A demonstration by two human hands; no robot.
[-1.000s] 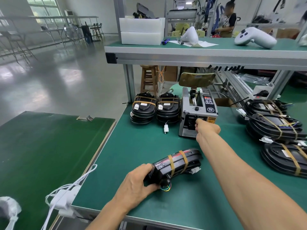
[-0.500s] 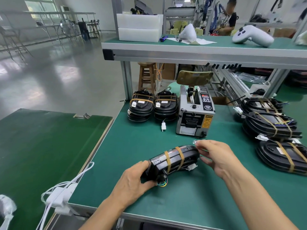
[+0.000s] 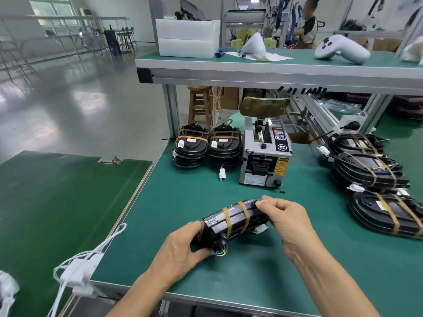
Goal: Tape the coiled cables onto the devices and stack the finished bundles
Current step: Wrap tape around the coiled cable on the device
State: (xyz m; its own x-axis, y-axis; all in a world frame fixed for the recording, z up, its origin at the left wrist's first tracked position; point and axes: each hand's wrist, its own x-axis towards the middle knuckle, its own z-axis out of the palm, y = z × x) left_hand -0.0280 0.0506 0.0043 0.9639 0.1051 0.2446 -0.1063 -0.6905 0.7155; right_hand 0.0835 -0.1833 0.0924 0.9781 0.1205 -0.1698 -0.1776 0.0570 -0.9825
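Observation:
A black device with a coiled cable and two tan tape bands stands on edge on the green mat. My left hand grips its near end, where coloured wires stick out. My right hand pinches its far top corner; whether a tape strip is between the fingers I cannot tell. Behind it stands the grey tape dispenser. Two stacks of taped bundles sit to the dispenser's left. More taped devices lie at the right.
A white plug lies in front of the stacks. A raised shelf carries white foam boxes and a white controller. A second green bench is at left, with white cables at its edge. A person works far behind.
My right hand came back from the dispenser's slot to the device's far end and now pinches its top corner. My left hand kept hold of the near end.

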